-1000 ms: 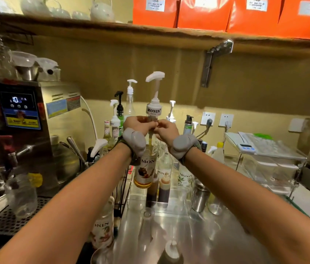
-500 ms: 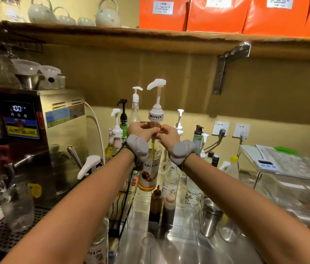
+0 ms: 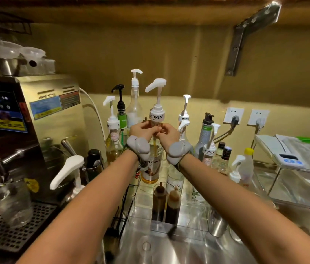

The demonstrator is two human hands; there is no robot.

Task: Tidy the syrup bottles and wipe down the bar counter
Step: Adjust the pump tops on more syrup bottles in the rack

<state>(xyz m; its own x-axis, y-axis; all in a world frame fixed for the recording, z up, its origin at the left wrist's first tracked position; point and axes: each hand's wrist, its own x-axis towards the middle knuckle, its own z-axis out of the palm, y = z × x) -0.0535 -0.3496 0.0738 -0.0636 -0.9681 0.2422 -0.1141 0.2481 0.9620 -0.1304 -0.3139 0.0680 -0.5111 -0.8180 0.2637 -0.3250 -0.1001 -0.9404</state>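
A Monin syrup bottle (image 3: 151, 171) with amber liquid stands at the back of the steel bar counter (image 3: 188, 242). A white pump (image 3: 156, 109) tops it, spout pointing left. My left hand (image 3: 142, 129) and my right hand (image 3: 167, 133) both pinch the bottle's neck just under the pump collar. Grey wrist devices hide part of the bottle's shoulder. More pump bottles (image 3: 208, 149) crowd around it, left, behind and right. Two dark squeeze bottles (image 3: 166, 203) stand in front.
A steel hot-water machine (image 3: 41, 119) with a drip tray (image 3: 15, 229) fills the left. A loose white pump (image 3: 68, 172) leans beside it. Clear acrylic shelving with a small scale (image 3: 289, 159) sits on the right. A steel cup (image 3: 218, 225) stands near the front right. Wall sockets (image 3: 233, 116) are behind.
The view has tilted downward, so the shelf above has left the frame. Both hands stay on the neck of the same bottle, fingers working under the pump collar.
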